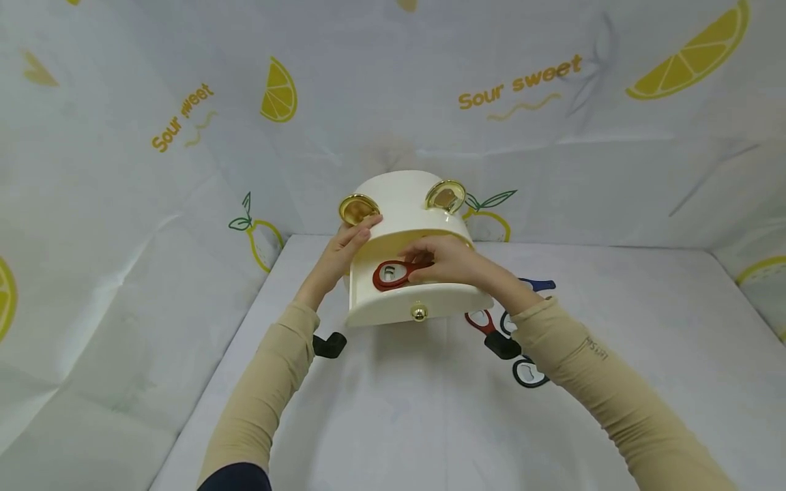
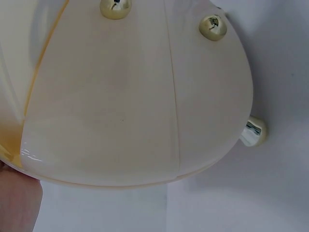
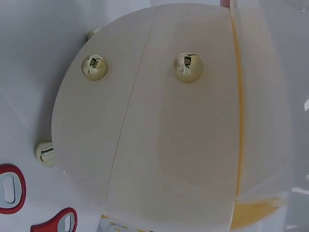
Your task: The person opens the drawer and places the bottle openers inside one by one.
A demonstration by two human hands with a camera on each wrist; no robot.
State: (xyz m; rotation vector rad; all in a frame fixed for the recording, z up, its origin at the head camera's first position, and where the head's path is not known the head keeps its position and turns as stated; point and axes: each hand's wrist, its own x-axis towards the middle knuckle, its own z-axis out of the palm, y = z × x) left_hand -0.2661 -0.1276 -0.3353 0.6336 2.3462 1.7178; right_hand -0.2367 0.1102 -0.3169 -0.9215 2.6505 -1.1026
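Note:
A cream-white rounded box (image 1: 399,198) with two gold ear-shaped discs stands at the middle of the table. Its front compartment (image 1: 424,300), which has a gold ball knob, is open toward me. My right hand (image 1: 451,261) reaches into the opening and pinches the handle of a red bottle opener (image 1: 393,274), its ring end pointing left. The left hand (image 1: 344,256) lies along the box's left side, fingers extended beside the left gold disc (image 1: 359,208). In the left wrist view, part of that hand (image 2: 19,198) shows at the box's edge. The right hand's fingers are hidden in the right wrist view.
Right of the box lie several more bottle openers: a blue one (image 1: 540,284), a red one with a black handle (image 1: 482,319) and a black ringed one (image 1: 529,374). A black handle (image 1: 330,346) lies by the left forearm. A lemon-printed cloth (image 1: 381,88) hangs behind.

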